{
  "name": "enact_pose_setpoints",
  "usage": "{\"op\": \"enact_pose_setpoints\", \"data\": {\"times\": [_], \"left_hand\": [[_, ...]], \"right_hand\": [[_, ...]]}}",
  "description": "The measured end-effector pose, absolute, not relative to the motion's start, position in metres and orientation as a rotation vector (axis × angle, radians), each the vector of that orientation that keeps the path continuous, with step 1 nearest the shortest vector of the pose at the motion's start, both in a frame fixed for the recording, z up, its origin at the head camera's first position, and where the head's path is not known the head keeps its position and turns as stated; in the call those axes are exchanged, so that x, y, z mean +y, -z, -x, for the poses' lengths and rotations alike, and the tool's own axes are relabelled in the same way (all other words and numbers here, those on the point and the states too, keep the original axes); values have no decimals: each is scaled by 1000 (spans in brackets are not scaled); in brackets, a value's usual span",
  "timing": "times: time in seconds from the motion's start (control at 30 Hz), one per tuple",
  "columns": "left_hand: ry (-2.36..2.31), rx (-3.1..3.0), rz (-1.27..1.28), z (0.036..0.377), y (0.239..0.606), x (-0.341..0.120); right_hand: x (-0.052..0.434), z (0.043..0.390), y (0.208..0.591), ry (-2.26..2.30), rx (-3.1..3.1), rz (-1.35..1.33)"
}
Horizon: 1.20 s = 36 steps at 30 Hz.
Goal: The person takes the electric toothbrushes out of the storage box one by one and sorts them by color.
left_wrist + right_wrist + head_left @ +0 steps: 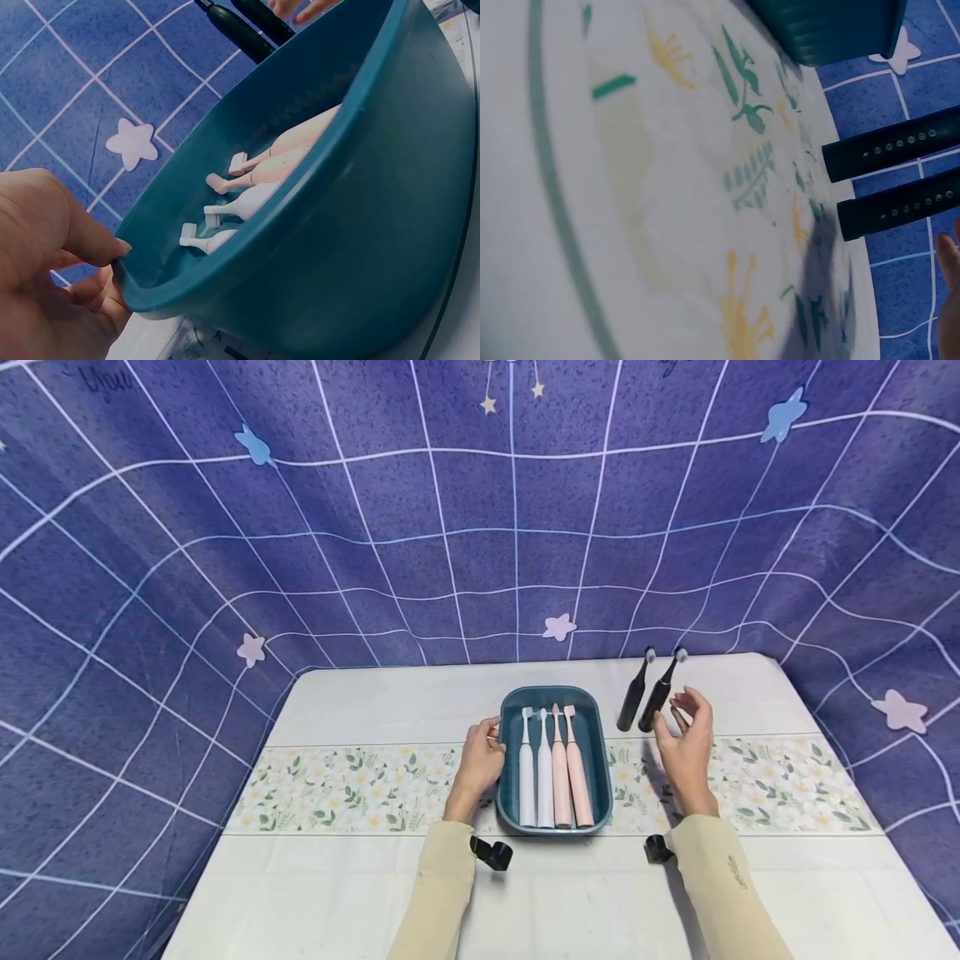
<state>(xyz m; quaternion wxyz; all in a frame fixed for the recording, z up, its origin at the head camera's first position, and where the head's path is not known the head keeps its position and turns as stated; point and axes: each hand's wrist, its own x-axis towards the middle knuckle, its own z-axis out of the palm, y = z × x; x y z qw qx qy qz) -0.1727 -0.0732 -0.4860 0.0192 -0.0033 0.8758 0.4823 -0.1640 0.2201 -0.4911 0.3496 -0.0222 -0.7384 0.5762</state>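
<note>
A dark teal plastic bin (606,768) holds two white electric toothbrushes (545,789) and two pink electric toothbrushes (562,789), side by side with heads pointing away from me. My left hand (480,760) pinches the bin's left rim, thumb over the edge and fingers outside, as the left wrist view shows. To the right of the bin, a black electric toothbrush (632,700) and a second black electric toothbrush (657,700) stand upright on the table. Beside the second one is my right hand (688,747), fingers loosely bent, thumb close to its handle.
The white table (360,893) has a floral band (337,789) across its middle. Behind it and at both sides hangs a purple-blue curtain (480,560) with a grid and stars. Each wrist wears a black camera mount (492,853).
</note>
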Motion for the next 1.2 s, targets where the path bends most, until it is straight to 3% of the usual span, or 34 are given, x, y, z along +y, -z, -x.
{"op": "enact_pose_setpoints", "data": {"times": [0.6, 1.2], "left_hand": [[-1503, 2738, 9, 174, 484, -74], [-1503, 2739, 15, 173, 485, -72]], "right_hand": [[194, 135, 457, -1675, -1839, 12], [153, 130, 452, -1704, -1980, -72]]}}
